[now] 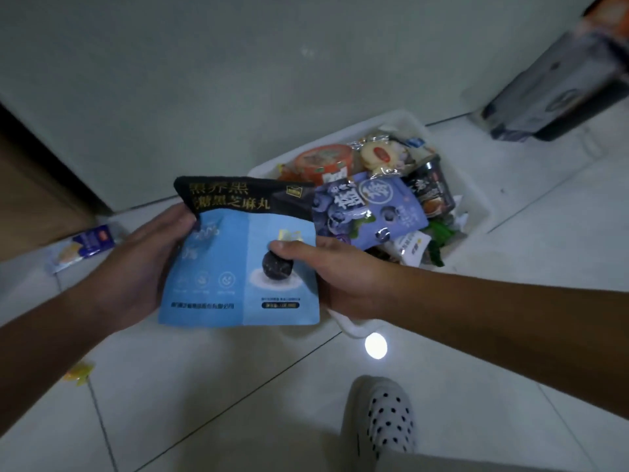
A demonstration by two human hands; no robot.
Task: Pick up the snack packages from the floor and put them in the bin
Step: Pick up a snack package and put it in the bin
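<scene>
A light-blue snack pouch with a black top band (235, 267) is held upright in front of me, above the floor. My left hand (149, 260) grips its left edge, thumb near the black band. My right hand (340, 277) holds its right side, thumb pressed on the front. Just behind it stands a white bin (476, 199), filled with several snack packages, among them a purple blueberry pouch (367, 206) and an orange-lidded cup (323, 160). A blue and white packet (85, 247) lies on the floor at left. A small yellow wrapper (80, 371) lies at lower left.
White tiled floor (238, 403) meets a pale wall behind the bin. A dark door frame (51, 158) runs along the left. A grey and black appliance (561, 86) stands at the upper right. My foot in a white dotted slipper (384, 413) is at the bottom.
</scene>
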